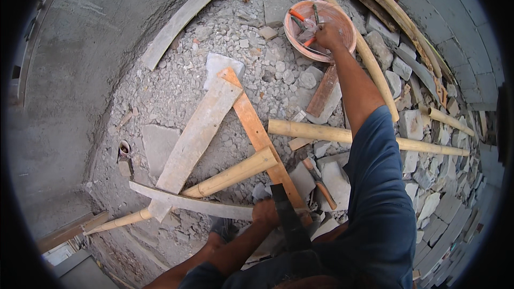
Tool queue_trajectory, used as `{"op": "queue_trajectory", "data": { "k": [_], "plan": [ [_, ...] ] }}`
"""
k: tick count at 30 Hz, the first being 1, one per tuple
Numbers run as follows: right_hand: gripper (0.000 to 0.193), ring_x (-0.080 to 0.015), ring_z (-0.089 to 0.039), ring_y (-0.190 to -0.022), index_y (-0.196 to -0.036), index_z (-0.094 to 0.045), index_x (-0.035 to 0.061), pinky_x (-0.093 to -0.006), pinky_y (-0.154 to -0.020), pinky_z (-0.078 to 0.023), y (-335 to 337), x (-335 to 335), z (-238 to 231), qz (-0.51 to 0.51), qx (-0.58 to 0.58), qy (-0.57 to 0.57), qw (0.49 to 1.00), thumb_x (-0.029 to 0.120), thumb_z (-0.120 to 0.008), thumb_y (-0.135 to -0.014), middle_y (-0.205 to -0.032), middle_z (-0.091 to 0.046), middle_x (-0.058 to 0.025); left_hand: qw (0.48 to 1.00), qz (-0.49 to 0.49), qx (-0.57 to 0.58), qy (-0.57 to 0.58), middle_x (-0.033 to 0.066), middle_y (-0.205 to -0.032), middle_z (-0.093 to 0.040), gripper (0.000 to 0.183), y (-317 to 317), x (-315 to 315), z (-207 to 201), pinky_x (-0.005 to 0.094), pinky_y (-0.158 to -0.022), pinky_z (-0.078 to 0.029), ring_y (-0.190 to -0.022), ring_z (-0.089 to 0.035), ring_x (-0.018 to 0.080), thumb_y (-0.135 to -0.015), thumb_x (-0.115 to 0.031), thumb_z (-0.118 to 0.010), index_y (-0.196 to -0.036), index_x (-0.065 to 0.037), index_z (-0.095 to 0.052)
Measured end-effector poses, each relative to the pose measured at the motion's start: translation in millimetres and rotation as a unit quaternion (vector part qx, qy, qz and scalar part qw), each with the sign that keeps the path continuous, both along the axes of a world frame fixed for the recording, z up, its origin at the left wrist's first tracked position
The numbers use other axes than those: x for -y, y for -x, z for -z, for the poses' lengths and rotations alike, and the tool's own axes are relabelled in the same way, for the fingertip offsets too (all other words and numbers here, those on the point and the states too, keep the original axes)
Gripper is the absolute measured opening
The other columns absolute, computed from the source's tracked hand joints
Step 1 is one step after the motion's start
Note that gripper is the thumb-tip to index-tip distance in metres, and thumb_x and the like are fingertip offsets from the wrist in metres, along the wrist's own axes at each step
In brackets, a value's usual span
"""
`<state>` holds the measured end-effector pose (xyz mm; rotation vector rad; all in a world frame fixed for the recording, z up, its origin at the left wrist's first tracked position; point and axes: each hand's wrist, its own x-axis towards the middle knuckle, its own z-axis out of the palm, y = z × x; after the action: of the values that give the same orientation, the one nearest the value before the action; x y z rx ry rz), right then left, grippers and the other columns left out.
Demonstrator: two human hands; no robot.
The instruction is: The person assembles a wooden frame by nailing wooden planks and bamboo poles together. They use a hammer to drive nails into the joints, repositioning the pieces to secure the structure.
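Observation:
My left hand is closed round the near right end of a narrow grey plank. The plank lies across a round bamboo pole and a wider weathered board. At the upper right, my right hand reaches into an orange bucket of tools. Its fingers are curled beside a dark green stick-like handle; what they hold, if anything, is hidden. An orange-handled tool leans inside the bucket. Near my left hand, an orange-brown board runs under the pole's end.
Rubble covers the ground. Another bamboo pole lies across to the right, beside a wooden-handled tool. Stacked stones line the right side. A grey wall rises at left, and a long curved plank lies along it.

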<state>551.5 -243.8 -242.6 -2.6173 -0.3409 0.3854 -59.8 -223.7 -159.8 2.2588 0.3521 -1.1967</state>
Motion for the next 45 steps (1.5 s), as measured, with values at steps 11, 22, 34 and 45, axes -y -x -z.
{"op": "queue_trajectory", "data": {
  "k": [11, 22, 34, 45],
  "plan": [
    [0.031, -0.0401, -0.077, -0.098, -0.118, -0.078, -0.0014, -0.0466, -0.088, -0.057, 8.2, 70.2, -24.9, 0.058, 0.024, -0.23, 0.971, 0.021, -0.066, -0.1, -0.103, -0.079, -0.0245, 1.0, -0.009, -0.002, -0.001, 0.0154, -0.111, -0.083, 0.048, -4.7, 0.7, -5.1, 0.0481, -0.093, -0.063, -0.107, -0.08, 0.0331, -0.094, -0.055, -0.07, -0.109, -0.012, -0.083],
    [0.023, -0.0388, -0.079, -0.1, -0.107, -0.08, -0.0006, -0.0472, -0.09, -0.06, 25.9, -33.9, -48.8, -0.106, -0.045, -0.161, 0.98, 0.013, -0.07, -0.091, -0.107, -0.081, -0.0251, 1.0, 0.014, -0.002, -0.02, 0.0195, -0.109, -0.081, 0.103, -3.6, 0.4, 2.2, 0.0455, -0.082, -0.064, -0.1, -0.081, 0.0348, -0.076, -0.097, -0.068, -0.127, -0.007, -0.072],
    [0.045, -0.0345, -0.071, -0.135, -0.138, -0.075, 0.0012, -0.0496, -0.11, -0.057, 14.7, -88.3, 3.3, -0.16, -0.048, 0.223, 0.96, 0.02, -0.053, -0.104, -0.147, -0.071, -0.0192, 0.999, -0.017, 0.025, -0.015, 0.0156, -0.105, -0.082, 0.049, -3.5, 2.7, -7.7, 0.0473, -0.093, -0.06, -0.105, -0.079, 0.0324, -0.093, -0.055, -0.073, -0.104, -0.008, -0.082],
    [0.03, -0.019, -0.07, -0.08, -0.109, -0.082, 0.0018, -0.0378, -0.073, -0.056, -33.5, -28.4, 47.4, -0.135, -0.073, -0.143, 0.978, 0.028, -0.073, -0.099, -0.093, -0.077, -0.0085, 1.0, -0.002, 0.002, 0.029, 0.0153, -0.102, -0.082, 0.082, -3.0, -15.2, -31.0, 0.0455, -0.09, -0.059, -0.101, -0.08, 0.0327, -0.083, -0.087, -0.07, -0.097, -0.007, -0.084]
  ]
}}
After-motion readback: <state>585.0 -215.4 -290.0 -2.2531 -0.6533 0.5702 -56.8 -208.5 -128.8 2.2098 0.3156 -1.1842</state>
